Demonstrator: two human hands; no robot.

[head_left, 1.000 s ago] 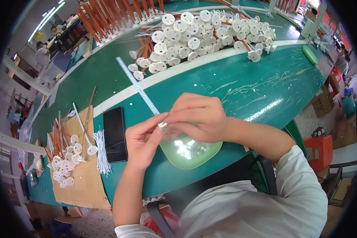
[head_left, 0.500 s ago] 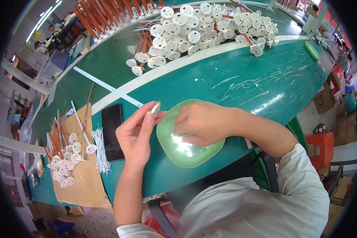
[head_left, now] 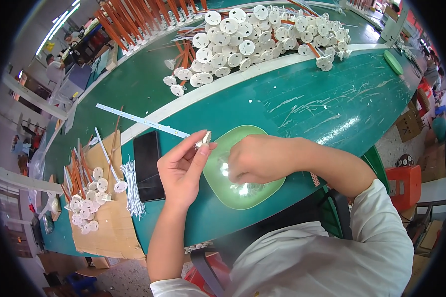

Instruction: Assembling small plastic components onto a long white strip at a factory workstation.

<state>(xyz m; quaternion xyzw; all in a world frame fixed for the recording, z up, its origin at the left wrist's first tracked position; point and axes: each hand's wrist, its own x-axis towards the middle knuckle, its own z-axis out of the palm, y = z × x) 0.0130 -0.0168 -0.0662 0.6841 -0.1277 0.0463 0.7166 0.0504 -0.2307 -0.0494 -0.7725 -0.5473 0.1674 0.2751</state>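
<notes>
My left hand (head_left: 181,173) is closed, pinching a small white disc-shaped base (head_left: 203,140) seen nearly edge-on between thumb and fingers. A long, narrow white LED strip (head_left: 143,121) runs from that base out to the far left. Just right of it, my right hand (head_left: 257,158) reaches down into a shallow green dish (head_left: 243,200), its fingers bent and drawn together. Whatever those fingertips hold, if anything, is hidden. Bright glare covers the dish's bottom, and any small contents are hard to make out.
Left of my hand lie a black phone (head_left: 148,163), a bundle of white wires (head_left: 132,190) and cardboard (head_left: 114,227) carrying several disc-ended strips (head_left: 86,208). A large heap of white discs with strips (head_left: 248,47) fills the far side, beyond a raised white edge (head_left: 183,101).
My left hand still pinches the base, while its LED strip has swung to a flatter angle. The right hand stays in the dish, its fingers bunched lower. The whole view has shifted slightly.
</notes>
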